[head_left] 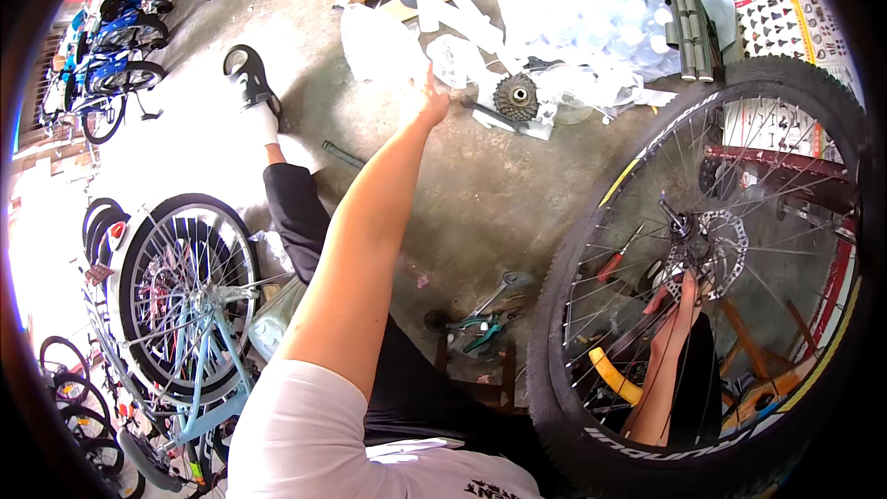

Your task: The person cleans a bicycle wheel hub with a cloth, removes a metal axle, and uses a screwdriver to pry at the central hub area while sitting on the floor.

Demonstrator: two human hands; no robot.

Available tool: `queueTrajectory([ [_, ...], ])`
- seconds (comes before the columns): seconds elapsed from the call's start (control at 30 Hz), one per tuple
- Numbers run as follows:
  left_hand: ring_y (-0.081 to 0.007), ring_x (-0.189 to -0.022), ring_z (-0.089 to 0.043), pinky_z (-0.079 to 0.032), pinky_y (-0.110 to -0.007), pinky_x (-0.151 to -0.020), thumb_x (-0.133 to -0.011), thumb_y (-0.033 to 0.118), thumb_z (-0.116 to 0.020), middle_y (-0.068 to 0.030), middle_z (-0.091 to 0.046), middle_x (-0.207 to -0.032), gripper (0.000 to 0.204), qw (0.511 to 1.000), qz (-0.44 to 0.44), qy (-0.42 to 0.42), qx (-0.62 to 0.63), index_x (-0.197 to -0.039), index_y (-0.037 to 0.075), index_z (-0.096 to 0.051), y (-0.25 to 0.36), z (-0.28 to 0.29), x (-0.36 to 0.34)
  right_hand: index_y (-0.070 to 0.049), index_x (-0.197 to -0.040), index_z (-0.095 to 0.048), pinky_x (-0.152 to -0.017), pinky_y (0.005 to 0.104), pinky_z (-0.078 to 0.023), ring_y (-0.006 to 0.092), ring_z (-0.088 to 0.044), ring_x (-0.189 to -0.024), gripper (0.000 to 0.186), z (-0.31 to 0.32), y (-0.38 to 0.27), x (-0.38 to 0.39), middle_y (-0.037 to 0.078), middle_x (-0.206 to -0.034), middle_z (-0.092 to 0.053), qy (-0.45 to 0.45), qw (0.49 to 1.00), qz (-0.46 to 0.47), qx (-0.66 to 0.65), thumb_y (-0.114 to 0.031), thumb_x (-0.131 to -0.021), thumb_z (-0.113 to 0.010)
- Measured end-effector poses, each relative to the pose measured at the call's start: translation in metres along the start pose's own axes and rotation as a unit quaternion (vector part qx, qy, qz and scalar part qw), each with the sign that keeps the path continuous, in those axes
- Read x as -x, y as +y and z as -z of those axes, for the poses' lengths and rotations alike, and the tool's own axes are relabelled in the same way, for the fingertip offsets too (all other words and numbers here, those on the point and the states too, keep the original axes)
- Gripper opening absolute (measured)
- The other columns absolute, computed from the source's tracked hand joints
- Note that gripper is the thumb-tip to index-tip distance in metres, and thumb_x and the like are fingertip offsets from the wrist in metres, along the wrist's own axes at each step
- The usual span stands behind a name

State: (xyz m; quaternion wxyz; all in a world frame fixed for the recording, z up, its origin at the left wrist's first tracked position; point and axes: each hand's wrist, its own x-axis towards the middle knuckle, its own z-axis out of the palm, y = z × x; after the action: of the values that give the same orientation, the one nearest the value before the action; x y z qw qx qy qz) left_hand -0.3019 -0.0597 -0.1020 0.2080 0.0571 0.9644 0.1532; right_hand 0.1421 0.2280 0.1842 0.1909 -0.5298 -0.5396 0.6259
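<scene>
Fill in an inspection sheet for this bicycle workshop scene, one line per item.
Surface: bare concrete floor, stained.
Job's things: wheel upright, with disc rotor; cassette lying on the floor.
Clutter: plastic wrap, tools, cardboard.
Grips: left hand stretched toward the cassette, holding nothing seen; right hand through the spokes at the hub.
Cables: nothing seen.
Surroundings: light blue bike, blue bikes, wall charts.

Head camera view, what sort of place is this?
Probably a bicycle repair shop: the right hand steadies a knobby wheel at its disc rotor, a sprocket cassette lies on the concrete floor, and a light blue bicycle stands at the left.
</scene>
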Motion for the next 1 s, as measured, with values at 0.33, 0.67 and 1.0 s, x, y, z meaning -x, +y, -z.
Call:
queueTrajectory([
  [0.33,-0.0252,-0.096,-0.064,-0.051,-0.038,-0.09,-0.077,0.021,-0.082,-0.0129,-0.067,-0.105,0.045,0.94,-0.025,0.225,0.257,-0.112,0.0,-0.063,0.022,0.112,0.108,-0.005,-0.091,-0.056,-0.044,0.0323,-0.045,0.0178,-0.052,-0.047,0.034,0.021,-0.002,0.002,0.005,-0.063,-0.051,0.0,0.999,0.017,0.03,-0.038,-0.1,-0.058],
  [0.67,-0.0094,-0.055,-0.053,-0.041,-0.024,-0.051,-0.101,0.026,-0.063,-0.0001,-0.057,-0.069,0.018,0.816,0.031,-0.077,0.571,-0.095,0.01,-0.057,0.011,0.289,0.243,-0.011,-0.111,-0.053,-0.04,0.0305,-0.04,0.0147,-0.048,-0.043,0.045,0.013,0.012,-0.021,0.003,-0.065,-0.047,-0.03,0.999,0.001,-0.018,-0.05,-0.094,-0.066],
  [1.0,-0.0361,-0.097,-0.071,-0.056,-0.051,-0.086,-0.092,0.02,-0.058,-0.0171,-0.073,-0.106,0.022,0.903,-0.214,-0.167,-0.334,-0.108,0.009,-0.069,-0.052,0.199,0.214,-0.004,-0.132,-0.047,-0.037,0.0269,-0.042,0.0101,-0.052,-0.054,0.052,0.0,0.002,-0.022,0.005,-0.098,-0.055,-0.079,0.996,-0.029,-0.013,-0.035,-0.095,-0.066],
])
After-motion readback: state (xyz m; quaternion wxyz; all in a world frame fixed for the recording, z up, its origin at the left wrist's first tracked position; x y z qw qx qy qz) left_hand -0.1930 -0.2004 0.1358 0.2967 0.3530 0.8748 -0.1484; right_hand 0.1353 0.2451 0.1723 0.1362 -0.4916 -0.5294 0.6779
